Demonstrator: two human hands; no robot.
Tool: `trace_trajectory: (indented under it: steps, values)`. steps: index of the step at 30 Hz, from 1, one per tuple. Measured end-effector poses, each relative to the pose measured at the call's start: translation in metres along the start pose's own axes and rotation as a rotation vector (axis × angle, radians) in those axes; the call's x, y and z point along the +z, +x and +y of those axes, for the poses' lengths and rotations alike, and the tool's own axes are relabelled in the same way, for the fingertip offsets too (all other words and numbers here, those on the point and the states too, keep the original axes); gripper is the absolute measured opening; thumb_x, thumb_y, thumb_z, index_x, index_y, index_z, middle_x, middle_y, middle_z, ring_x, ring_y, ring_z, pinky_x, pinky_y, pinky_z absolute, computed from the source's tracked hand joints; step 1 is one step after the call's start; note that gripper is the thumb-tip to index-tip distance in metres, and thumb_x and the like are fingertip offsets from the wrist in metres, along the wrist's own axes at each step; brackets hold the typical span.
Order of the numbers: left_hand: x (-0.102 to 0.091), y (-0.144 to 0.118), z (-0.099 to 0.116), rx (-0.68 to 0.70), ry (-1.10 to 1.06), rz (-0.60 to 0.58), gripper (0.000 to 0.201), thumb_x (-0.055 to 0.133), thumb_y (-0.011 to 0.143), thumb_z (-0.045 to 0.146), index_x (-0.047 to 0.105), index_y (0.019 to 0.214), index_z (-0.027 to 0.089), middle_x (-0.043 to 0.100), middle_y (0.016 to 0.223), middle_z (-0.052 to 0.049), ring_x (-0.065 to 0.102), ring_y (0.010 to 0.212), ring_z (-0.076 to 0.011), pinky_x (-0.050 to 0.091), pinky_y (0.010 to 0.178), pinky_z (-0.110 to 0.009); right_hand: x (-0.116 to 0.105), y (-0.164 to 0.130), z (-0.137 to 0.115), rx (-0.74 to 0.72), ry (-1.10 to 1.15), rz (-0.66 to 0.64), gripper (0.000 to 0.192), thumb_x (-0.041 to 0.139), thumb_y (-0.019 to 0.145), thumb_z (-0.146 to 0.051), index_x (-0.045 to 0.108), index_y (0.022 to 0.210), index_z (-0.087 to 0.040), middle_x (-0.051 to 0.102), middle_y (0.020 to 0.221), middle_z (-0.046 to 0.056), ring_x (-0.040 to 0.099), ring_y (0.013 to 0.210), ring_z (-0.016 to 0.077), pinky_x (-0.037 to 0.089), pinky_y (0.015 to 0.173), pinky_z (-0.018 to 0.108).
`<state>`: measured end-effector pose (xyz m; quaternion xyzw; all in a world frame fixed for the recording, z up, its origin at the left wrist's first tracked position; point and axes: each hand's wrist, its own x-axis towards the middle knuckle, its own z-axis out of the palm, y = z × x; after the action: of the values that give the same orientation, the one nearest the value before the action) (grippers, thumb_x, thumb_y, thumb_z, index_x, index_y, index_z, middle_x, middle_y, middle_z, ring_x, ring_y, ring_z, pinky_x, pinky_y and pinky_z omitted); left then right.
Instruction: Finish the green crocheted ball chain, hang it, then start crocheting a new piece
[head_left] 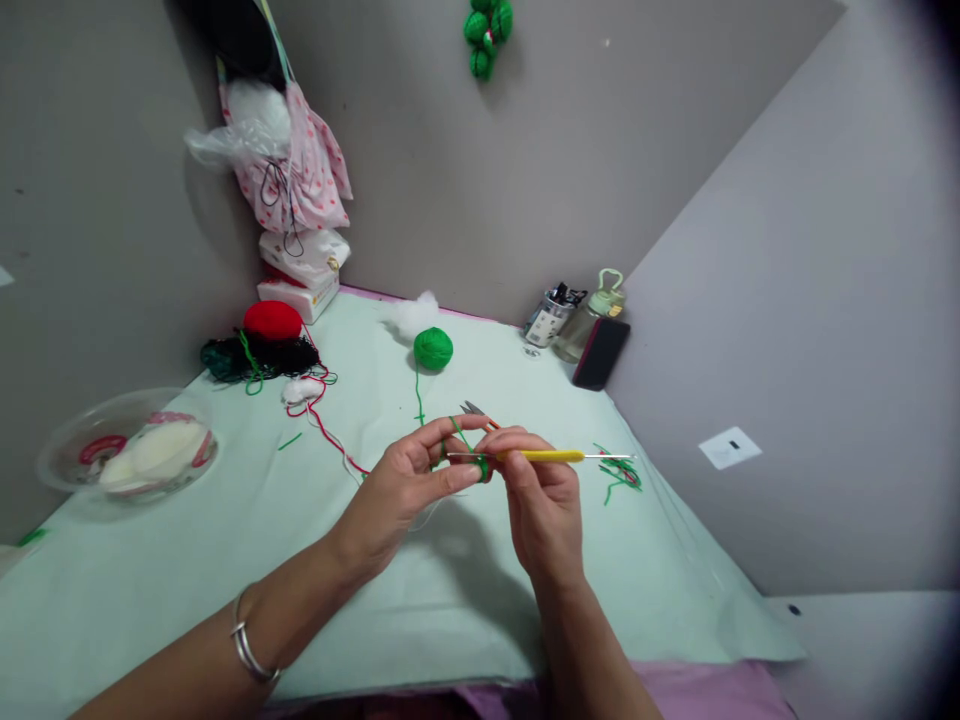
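My right hand point(544, 500) grips a crochet hook point(551, 456) with a yellow handle and metal ends, held nearly level and pointing left. Between thumb and fingers, my left hand point(409, 475) pinches a small green crochet piece point(482, 466). Green yarn runs over the raised left index finger. The hook's left tip lies at this piece; whether it passes through a loop I cannot tell. Farther back, a green yarn ball point(433, 349) trails a strand towards my hands. Scissors point(477, 412) lie behind my fingers, partly hidden.
At left are a red yarn ball point(273, 321) on dark yarn and a clear plastic bowl point(56, 462) with white pieces. White stuffing point(412, 314) sits at the back. A phone point(602, 353), bottle point(574, 330) and pen holder point(549, 320) stand back right. Green yarn scraps point(619, 472) lie at right.
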<state>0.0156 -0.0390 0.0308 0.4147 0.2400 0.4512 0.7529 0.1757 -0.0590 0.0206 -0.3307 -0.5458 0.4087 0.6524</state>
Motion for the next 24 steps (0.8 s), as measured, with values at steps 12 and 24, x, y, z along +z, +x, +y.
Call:
trace_trajectory:
  steps: [12,24]
  values:
    - [0.0005,0.0015,0.0,0.006,0.001,0.026,0.043,0.083,0.08,0.021,0.072,0.121,0.023,0.062,0.079,0.003,0.054,0.074,-0.0087,0.042,0.069,-0.021,0.0041,-0.0024,-0.0025,-0.142,-0.256,0.067,0.013,0.067,0.094,-0.021,0.078,0.097,-0.027,0.074,0.091,0.003,0.066,0.09,0.0186,0.053,0.078,0.033]
    - [0.0024,0.002,0.0,-0.018,0.059,0.074,0.078,0.084,0.078,0.024,0.049,0.148,0.024,0.063,0.082,0.002,0.05,0.064,-0.0084,0.035,0.051,-0.02,0.0026,-0.0037,-0.0028,-0.082,-0.157,0.01,0.014,0.067,0.095,-0.021,0.078,0.098,-0.027,0.073,0.095,0.004,0.066,0.092,0.0185,0.054,0.077,0.032]
